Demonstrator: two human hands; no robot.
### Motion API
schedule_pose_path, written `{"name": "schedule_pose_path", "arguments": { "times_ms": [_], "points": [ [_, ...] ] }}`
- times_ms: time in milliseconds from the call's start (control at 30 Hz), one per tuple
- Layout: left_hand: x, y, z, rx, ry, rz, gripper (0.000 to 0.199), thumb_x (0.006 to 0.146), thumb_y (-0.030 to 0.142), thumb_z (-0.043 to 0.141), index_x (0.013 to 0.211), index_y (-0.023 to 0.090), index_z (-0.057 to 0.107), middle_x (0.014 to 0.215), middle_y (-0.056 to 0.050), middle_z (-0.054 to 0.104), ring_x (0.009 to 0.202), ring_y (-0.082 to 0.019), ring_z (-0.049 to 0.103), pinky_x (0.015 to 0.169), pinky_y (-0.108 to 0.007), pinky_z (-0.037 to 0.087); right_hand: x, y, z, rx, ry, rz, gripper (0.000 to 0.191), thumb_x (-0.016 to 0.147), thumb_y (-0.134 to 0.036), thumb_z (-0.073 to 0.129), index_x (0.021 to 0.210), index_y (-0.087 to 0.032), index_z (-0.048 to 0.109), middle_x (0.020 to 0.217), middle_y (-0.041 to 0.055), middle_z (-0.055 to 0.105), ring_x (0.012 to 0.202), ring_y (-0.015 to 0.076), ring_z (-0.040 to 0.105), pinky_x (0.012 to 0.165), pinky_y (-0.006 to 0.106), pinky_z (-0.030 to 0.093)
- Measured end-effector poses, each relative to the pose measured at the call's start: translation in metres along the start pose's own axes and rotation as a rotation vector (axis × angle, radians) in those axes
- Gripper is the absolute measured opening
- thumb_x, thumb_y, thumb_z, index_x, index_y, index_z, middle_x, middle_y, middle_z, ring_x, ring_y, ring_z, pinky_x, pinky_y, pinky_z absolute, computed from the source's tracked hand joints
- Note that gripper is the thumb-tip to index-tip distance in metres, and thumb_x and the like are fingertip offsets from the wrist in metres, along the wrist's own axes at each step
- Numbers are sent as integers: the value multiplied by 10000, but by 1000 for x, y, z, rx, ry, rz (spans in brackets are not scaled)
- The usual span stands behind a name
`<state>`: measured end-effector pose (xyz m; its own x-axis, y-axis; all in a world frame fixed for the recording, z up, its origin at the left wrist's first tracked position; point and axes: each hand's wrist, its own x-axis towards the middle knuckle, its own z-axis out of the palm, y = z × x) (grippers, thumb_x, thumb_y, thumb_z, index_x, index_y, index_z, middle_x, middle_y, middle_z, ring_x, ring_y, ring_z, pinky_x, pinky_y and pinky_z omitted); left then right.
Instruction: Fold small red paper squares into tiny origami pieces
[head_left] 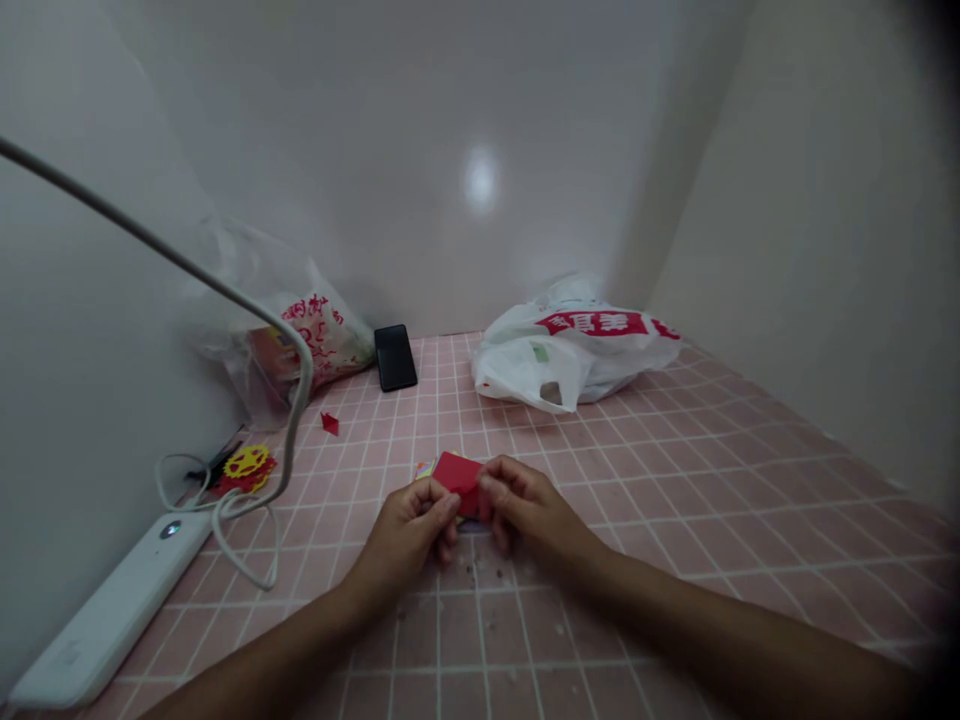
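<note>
A small piece of red paper (456,472) is held up between both hands near the middle of the table. My left hand (411,525) pinches its lower left edge between thumb and fingers. At its right edge, my right hand (529,508) grips it the same way. Behind and below the red paper, bits of other coloured paper (424,468) peek out on the table, mostly hidden. Small scraps (491,600) lie scattered on the tiles in front of the hands.
White plastic bag (592,345) at the back right; clear bag with red print (300,340) and black phone (395,357) at the back left. A red scrap (330,423), yellow and red paper cutouts (246,462), a white power bank-like device (112,610) and a cable (304,385) lie left.
</note>
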<state>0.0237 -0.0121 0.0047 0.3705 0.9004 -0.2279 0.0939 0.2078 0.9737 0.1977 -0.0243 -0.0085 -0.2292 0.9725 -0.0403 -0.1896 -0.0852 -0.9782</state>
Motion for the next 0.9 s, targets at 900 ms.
{"name": "schedule_pose_path", "arguments": {
  "times_ms": [900],
  "points": [
    [1, 7, -11, 26, -90, 25, 331, 845, 485, 599, 759, 171, 535, 615, 27, 614, 465, -89, 539, 483, -209, 412, 4, -5, -8, 0, 112, 18, 306, 823, -421, 620, 654, -189, 515, 477, -61, 511, 350, 61, 391, 370, 195, 256]
  ]
}}
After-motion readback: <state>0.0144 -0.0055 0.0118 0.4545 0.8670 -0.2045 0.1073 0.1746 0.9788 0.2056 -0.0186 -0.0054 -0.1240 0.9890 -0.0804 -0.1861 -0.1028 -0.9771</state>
